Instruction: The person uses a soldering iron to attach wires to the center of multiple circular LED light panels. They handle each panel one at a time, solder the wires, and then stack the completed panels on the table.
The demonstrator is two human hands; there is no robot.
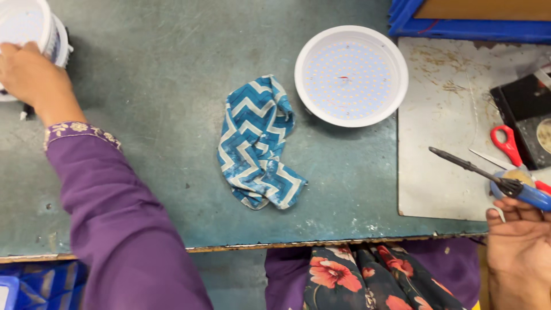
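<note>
While the left hand (pixel 26 72) grips a white lamp housing (pixel 28 28), right-hand fingers (pixel 511 209) clench a blue-handled screwdriver (pixel 488 175).

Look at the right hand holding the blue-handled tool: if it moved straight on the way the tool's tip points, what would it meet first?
Probably the round white lamp; from the right hand, the tool points up-left over the bare grey mat.

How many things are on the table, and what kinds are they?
Round white lamp parts: 2, one in the middle, one under the left hand at the far left
Blue zigzag cloth: 1
Red-handled scissors: 1
Blue-handled soldering iron, by the right hand: 1
Grey metal plate: 1
Total: 6
</note>
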